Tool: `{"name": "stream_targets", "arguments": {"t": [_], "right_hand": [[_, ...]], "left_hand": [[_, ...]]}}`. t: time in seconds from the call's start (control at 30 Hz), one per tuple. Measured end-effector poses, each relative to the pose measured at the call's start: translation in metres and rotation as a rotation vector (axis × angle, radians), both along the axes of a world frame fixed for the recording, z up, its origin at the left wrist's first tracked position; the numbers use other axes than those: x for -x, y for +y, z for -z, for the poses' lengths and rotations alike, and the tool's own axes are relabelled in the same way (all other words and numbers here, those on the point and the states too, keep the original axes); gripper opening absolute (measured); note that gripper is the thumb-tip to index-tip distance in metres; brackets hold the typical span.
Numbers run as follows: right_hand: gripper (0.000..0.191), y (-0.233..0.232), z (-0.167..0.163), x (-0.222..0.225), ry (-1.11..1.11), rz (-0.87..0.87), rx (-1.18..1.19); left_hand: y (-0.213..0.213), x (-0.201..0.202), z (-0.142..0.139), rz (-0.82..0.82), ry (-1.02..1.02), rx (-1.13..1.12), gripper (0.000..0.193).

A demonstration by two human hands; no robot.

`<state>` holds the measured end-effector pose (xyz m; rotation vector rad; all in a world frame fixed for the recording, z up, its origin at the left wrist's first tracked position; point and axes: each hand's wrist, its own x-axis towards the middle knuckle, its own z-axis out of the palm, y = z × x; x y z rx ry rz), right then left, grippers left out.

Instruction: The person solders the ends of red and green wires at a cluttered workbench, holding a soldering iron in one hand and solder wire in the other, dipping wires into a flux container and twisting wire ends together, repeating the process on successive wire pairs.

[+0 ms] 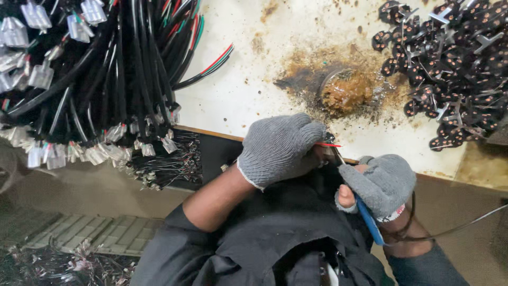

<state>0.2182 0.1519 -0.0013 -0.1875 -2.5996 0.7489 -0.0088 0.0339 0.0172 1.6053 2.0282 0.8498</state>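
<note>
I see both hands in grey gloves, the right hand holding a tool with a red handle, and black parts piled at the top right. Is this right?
Not quite: in the head view the handle of the tool in the right hand is blue, not red. Both hands, the left hand too, wear grey gloves, and the black parts lie top right.

We read this as a small electronics assembly workshop. On the left hangs a thick bundle of cables (100,79) with clear plug ends; far right lies a heap of black parts (450,63); the stained white bench (238,79) carries a flux tin (346,90).
</note>
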Motion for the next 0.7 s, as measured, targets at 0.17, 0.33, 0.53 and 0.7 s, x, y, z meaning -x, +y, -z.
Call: {"name": "stream_targets", "arguments": {"t": [0.17, 0.33, 0.53, 0.7], "right_hand": [[0.019, 0.005, 0.006, -0.017, -0.022, 0.053, 0.117], [0.025, -0.003, 0.014, -0.019, 0.023, 0.229, 0.226], [0.047, -0.025, -0.014, 0.006, 0.222, 0.542, 0.868], [0.042, -0.02, -0.009, 0.027, 0.367, 0.275, 1.297]], "left_hand": [[0.0, 0.002, 0.0, 0.021, -0.002, 0.024, 0.027], [0.0, 0.002, 0.001, 0.026, 0.011, 0.026, 0.024], [0.0, 0.0, 0.003, 0.014, 0.025, 0.039, 0.022], [0.001, 0.0, 0.003, 0.014, 0.048, 0.056, 0.021]]}}
